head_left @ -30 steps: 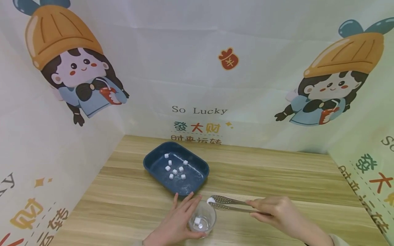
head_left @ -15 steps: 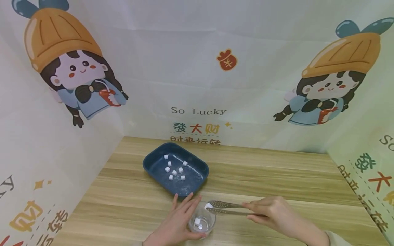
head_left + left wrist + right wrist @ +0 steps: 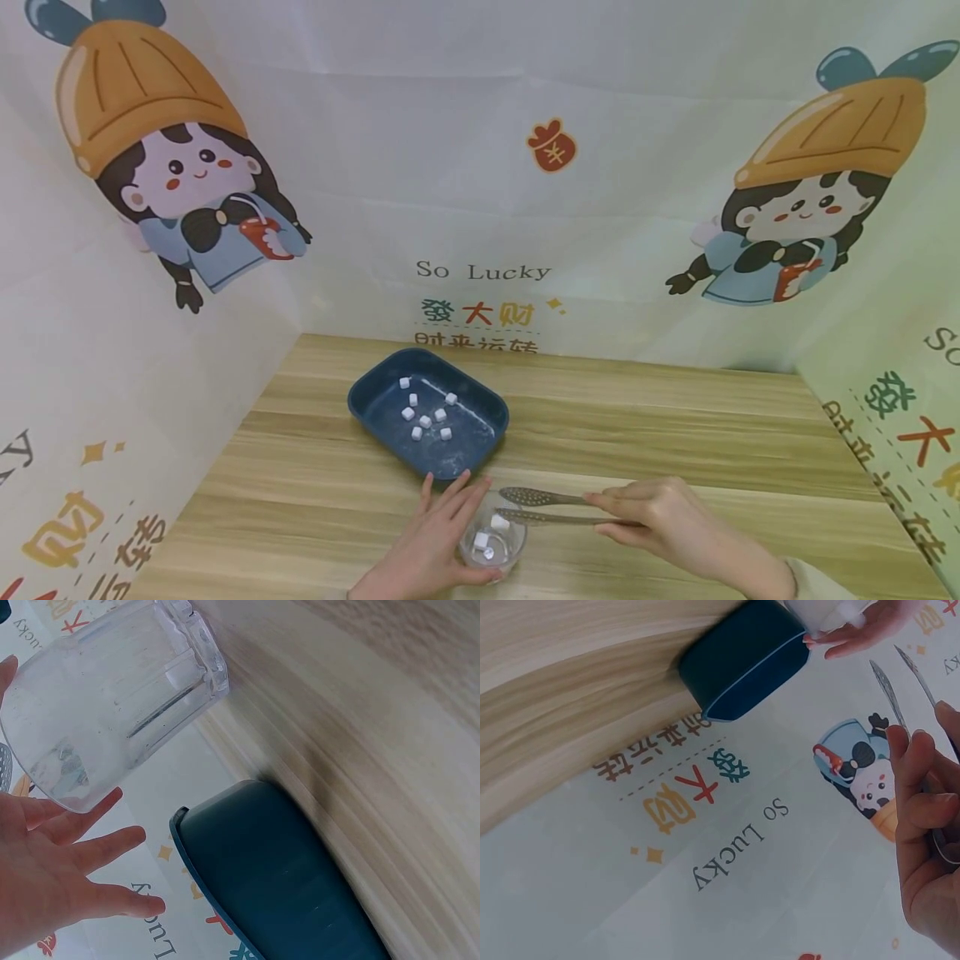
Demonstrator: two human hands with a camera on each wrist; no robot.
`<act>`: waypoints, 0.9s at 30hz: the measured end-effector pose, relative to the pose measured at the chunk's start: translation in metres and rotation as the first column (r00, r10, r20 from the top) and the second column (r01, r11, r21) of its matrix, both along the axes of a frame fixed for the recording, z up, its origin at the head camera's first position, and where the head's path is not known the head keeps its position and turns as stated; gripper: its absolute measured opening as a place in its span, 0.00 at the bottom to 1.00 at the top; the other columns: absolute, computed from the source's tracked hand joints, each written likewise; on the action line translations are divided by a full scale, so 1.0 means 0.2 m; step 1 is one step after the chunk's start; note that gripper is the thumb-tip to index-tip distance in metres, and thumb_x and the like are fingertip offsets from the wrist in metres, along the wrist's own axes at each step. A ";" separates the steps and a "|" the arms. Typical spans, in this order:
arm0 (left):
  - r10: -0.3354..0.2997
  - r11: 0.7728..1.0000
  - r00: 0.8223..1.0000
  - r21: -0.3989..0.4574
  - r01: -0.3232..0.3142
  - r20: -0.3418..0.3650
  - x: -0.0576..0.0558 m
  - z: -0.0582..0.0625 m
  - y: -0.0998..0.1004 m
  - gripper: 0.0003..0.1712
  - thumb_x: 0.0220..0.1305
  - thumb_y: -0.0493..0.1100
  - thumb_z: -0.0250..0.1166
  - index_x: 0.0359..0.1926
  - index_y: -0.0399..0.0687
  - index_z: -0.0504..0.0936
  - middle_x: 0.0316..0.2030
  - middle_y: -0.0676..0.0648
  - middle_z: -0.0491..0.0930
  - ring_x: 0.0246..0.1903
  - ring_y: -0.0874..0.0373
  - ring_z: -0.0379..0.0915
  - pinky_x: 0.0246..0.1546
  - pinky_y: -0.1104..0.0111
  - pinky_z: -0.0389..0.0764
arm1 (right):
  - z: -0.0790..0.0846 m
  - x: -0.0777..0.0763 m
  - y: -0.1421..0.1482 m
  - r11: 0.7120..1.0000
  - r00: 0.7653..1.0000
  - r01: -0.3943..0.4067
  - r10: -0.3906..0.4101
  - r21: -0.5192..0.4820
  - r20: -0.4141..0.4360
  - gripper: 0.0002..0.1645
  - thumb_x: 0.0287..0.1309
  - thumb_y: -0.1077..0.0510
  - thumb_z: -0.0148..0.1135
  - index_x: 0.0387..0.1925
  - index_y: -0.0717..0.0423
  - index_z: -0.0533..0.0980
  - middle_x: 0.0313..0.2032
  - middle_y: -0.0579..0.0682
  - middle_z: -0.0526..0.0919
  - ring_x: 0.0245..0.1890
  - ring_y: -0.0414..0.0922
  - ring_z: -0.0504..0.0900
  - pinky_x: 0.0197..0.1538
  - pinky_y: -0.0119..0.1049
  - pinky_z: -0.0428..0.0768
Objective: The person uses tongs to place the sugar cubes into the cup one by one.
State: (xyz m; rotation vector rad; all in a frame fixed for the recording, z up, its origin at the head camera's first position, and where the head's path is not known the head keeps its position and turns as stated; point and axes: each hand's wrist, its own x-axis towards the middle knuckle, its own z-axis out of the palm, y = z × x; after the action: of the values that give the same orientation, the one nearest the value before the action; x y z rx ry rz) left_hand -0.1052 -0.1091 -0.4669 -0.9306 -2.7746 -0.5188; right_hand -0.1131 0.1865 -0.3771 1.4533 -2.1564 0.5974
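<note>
My left hand (image 3: 431, 537) holds a clear cup (image 3: 512, 546) upright between thumb and spread fingers, near the table's front. Inside the cup show two white sugar cubes (image 3: 481, 540) and a small round shiny spot. In the left wrist view the ribbed base of the cup (image 3: 112, 697) stands out. My right hand (image 3: 667, 517) grips metal tongs (image 3: 543, 497) with perforated tips. Those tips lie over the cup's rim, spread apart with nothing between them; one cube shows just below the lower tip. The right wrist view has the tongs (image 3: 889, 690) parted too.
Behind the cup, a dark blue rectangular tray (image 3: 360, 417) holds several loose white cubes (image 3: 425, 422). Its near corner lies close to my left fingertips. A printed cloth (image 3: 480, 208) walls the wooden table (image 3: 637, 433) at the back and both sides.
The tongs have moved left over the cup and their tips have parted. The cube they pinched is let go and now shows inside the cup. My left hand stays put.
</note>
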 end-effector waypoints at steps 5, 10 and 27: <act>-0.003 1.000 1.000 -0.001 0.003 0.009 0.00 0.00 0.00 0.58 0.38 0.69 0.64 0.65 0.44 0.55 0.64 0.48 0.61 0.64 0.46 0.53 0.59 0.37 0.48 | -0.01 -0.01 -0.01 1.000 0.999 -0.003 0.003 -0.018 -0.034 0.14 0.50 0.54 0.62 0.37 0.60 0.81 0.31 0.50 0.86 0.25 0.35 0.83 0.29 0.16 0.76; 0.002 1.000 0.999 -0.001 -0.002 0.044 0.00 0.01 0.00 0.58 0.39 0.69 0.64 0.65 0.44 0.55 0.65 0.48 0.60 0.65 0.46 0.52 0.60 0.38 0.45 | -0.01 -0.02 0.00 1.000 0.999 -0.005 0.004 -0.021 -0.048 0.15 0.50 0.54 0.63 0.37 0.60 0.81 0.30 0.50 0.86 0.24 0.34 0.82 0.27 0.16 0.75; 0.004 1.000 0.999 -0.008 -0.003 0.042 0.00 0.01 0.00 0.57 0.39 0.70 0.63 0.66 0.44 0.55 0.65 0.48 0.60 0.65 0.47 0.52 0.60 0.38 0.45 | -0.02 -0.02 0.00 0.999 0.999 -0.031 0.030 -0.029 -0.037 0.15 0.47 0.56 0.65 0.37 0.62 0.81 0.29 0.52 0.86 0.24 0.34 0.82 0.26 0.15 0.74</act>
State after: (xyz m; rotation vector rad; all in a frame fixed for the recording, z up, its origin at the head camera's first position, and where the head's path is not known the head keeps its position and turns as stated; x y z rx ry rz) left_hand -0.1053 -0.1096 -0.4650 -0.9268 -2.8170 -0.5330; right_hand -0.1175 0.1871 -0.3802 1.4727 -2.0921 0.6059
